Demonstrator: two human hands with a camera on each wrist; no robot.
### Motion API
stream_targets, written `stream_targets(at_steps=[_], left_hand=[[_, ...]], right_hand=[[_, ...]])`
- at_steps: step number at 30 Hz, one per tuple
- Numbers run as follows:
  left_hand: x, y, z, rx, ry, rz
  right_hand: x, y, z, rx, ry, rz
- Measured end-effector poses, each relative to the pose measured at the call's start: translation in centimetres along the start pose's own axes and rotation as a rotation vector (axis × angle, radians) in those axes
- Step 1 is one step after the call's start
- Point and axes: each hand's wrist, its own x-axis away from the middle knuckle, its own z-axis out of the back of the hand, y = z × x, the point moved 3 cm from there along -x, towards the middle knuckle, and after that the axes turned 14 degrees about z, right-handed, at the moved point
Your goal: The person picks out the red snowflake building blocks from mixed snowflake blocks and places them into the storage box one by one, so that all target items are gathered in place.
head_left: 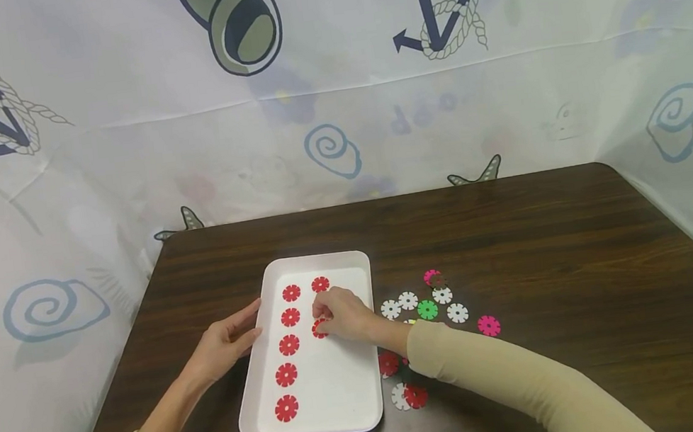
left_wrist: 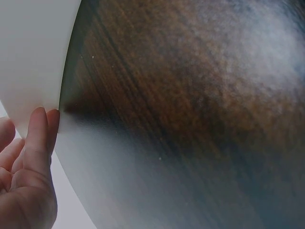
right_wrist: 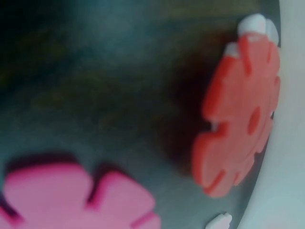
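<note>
A white tray (head_left: 342, 405) lies on the dark table. Down its left side runs a column of several red notched discs (head_left: 288, 344). Another red disc (head_left: 320, 284) sits near the top right of the tray. My right hand (head_left: 346, 316) reaches over the tray and pinches a red notched disc (head_left: 318, 329) just below that one. At the tray's left edge, my left hand (head_left: 223, 344) touches the rim with extended fingers. In the left wrist view, the fingertips (left_wrist: 36, 119) rest against the tray's white side.
Right of the tray lie loose notched discs: white (head_left: 457, 313), green (head_left: 427, 309), pink (head_left: 489, 326) and red (head_left: 415, 396). Some overlap, partly under the right forearm. In the right wrist view, a red disc (right_wrist: 238, 114) lies over a white one beside the tray edge. A patterned curtain (head_left: 376, 134) hangs behind.
</note>
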Motion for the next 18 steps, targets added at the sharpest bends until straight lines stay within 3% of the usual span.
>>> stream_targets(at_steps=[18], left_hand=[[0.0,0.0,0.0,-0.006,-0.002,-0.008]], right_hand=[[0.9,-0.6,1.2,-0.074,0.06,0.019]])
